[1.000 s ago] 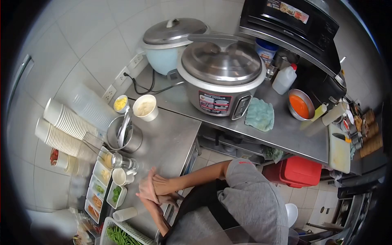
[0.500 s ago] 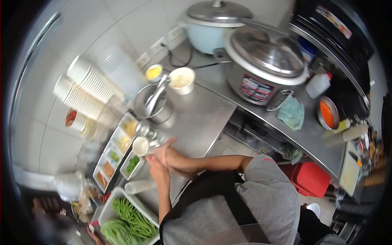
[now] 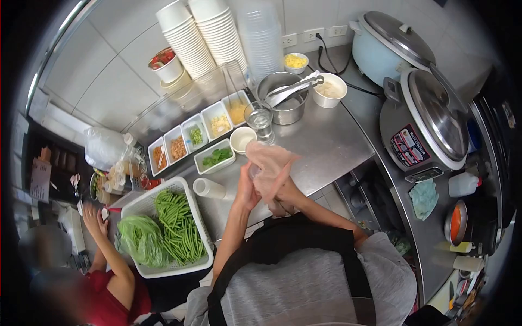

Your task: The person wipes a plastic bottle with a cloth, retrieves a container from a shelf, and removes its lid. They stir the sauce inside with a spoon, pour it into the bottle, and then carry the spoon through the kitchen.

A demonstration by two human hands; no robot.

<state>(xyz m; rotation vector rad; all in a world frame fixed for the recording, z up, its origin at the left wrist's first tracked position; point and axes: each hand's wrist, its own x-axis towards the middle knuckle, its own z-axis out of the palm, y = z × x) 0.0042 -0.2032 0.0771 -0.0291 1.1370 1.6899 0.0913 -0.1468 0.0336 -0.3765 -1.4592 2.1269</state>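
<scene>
A thin, pale pink cloth (image 3: 269, 163) is bunched between my hands above the near edge of the steel counter. Its left side is gripped by my left hand (image 3: 247, 187), fingers closed around it. My right hand (image 3: 289, 196) is at the lower right of the cloth, its fingers mostly hidden behind the folds. Just beyond the cloth stand a small white bowl (image 3: 242, 139) and a clear glass (image 3: 259, 124). To the left are a white dish of chopped greens (image 3: 215, 156) and a white bottle (image 3: 209, 188).
A white basket (image 3: 191, 204) holds green beans and bagged greens. Topping trays (image 3: 201, 126), a metal pot with tongs (image 3: 291, 108) and stacked paper bowls (image 3: 187, 43) line the back. Rice cookers (image 3: 413, 122) stand at right. Another person (image 3: 117, 277) works at lower left.
The view has swung left. My hands, empty-looking and close together before, now have the pink cloth between them. Another person's arm has come further into view at lower left.
</scene>
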